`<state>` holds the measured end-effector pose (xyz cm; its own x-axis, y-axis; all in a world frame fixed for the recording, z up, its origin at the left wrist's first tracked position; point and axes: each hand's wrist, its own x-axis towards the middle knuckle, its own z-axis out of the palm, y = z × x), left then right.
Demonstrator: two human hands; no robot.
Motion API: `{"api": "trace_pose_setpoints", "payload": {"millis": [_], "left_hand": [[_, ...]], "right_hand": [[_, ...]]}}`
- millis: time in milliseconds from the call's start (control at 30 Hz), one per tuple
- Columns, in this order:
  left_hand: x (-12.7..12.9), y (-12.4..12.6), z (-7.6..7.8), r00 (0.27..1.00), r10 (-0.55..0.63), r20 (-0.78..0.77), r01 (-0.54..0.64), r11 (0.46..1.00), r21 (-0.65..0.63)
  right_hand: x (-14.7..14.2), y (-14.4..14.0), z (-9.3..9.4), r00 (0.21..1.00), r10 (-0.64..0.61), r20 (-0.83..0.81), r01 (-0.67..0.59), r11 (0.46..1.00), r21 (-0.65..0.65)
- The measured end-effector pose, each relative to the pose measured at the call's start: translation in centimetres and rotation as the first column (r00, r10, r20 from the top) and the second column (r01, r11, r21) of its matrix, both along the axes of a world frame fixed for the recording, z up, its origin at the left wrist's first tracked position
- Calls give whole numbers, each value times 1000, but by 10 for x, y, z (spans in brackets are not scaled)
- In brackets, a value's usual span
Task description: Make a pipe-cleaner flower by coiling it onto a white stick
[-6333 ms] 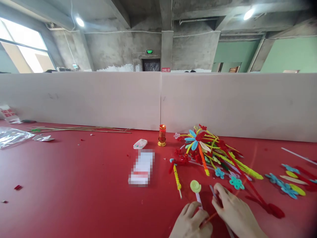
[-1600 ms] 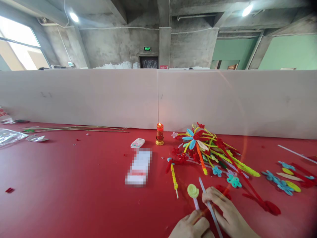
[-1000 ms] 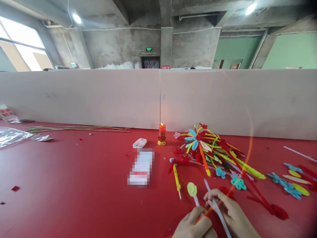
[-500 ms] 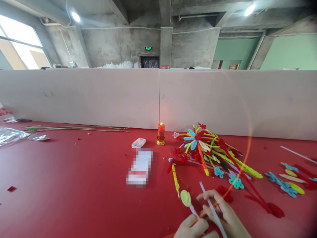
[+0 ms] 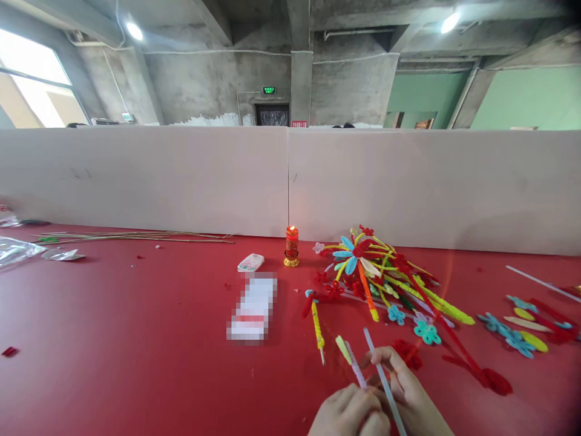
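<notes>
While both hands worked at the frame's bottom centre, the left hand (image 5: pixel 347 413) pinched the yellow-tipped stem (image 5: pixel 350 360) upright so the right hand (image 5: pixel 411 396), gripping a white stick (image 5: pixel 380 374), could lay it alongside.

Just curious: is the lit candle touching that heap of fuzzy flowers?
Apart. The head view shows bare red table between the candle and the flower heap.
</notes>
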<state>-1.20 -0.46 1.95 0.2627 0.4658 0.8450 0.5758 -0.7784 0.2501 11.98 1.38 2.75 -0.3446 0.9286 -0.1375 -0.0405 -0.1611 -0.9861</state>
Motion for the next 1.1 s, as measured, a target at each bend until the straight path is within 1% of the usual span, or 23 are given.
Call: {"api": "trace_pose_setpoints", "payload": {"millis": [33,67,100,133,167,200,267,300,333,400,467,567,667,733,767,833,900,933,967,1100], "left_hand": [[-1,1,1,997,-2,75,10,995,-97],[-3,2,1,988,14,152,19,976,-216],[-5,3,0,970,46,239,38,941,-335],[-6,4,-2,939,85,334,79,891,-448],[-8,5,-3,895,123,429,145,828,-542],[-9,6,-3,846,157,510,220,767,-603],[-11,8,-2,770,200,605,335,681,-651],[-12,8,0,749,209,629,379,643,-665],[-13,8,3,734,213,645,412,616,-671],[-15,9,8,719,212,662,453,580,-677],[-16,9,13,713,211,669,470,564,-679],[-18,9,18,712,210,670,464,576,-673],[-18,10,20,709,206,674,468,578,-669],[-17,11,20,691,210,692,490,567,-662],[-16,11,20,674,216,706,506,561,-655],[-13,10,18,625,230,746,545,557,-627],[-11,9,16,597,230,769,556,572,-603],[-10,9,14,609,222,762,545,580,-605],[-9,8,13,637,210,742,529,582,-618],[-11,5,9,791,130,598,450,539,-712]], "right_hand": [[1,1,0,1000,-16,4,16,1000,17],[1,1,0,999,-34,12,33,999,43],[1,1,1,998,-57,19,55,995,80],[2,1,1,996,-79,27,75,990,120],[2,1,1,995,-95,36,89,984,152],[2,1,2,994,-102,40,93,980,173],[2,-1,3,996,-82,42,73,981,177],[2,-1,4,997,-67,39,60,984,169],[2,-2,4,998,-57,37,50,986,161],[0,-5,6,998,-58,32,52,987,154],[-1,-7,7,998,-59,32,53,986,155],[-3,-9,8,997,-69,21,64,984,169],[-4,-9,8,998,-64,6,61,978,198],[-4,-9,6,999,-45,8,43,979,198],[-4,-9,5,999,-53,2,52,980,194],[-5,-10,4,994,-107,-15,108,978,179],[-7,-11,3,982,-186,-37,190,968,163],[-8,-11,3,974,-224,-45,228,961,159],[-9,-12,3,967,-250,-49,255,954,160],[-12,-12,6,945,-324,-50,328,923,201]]}}
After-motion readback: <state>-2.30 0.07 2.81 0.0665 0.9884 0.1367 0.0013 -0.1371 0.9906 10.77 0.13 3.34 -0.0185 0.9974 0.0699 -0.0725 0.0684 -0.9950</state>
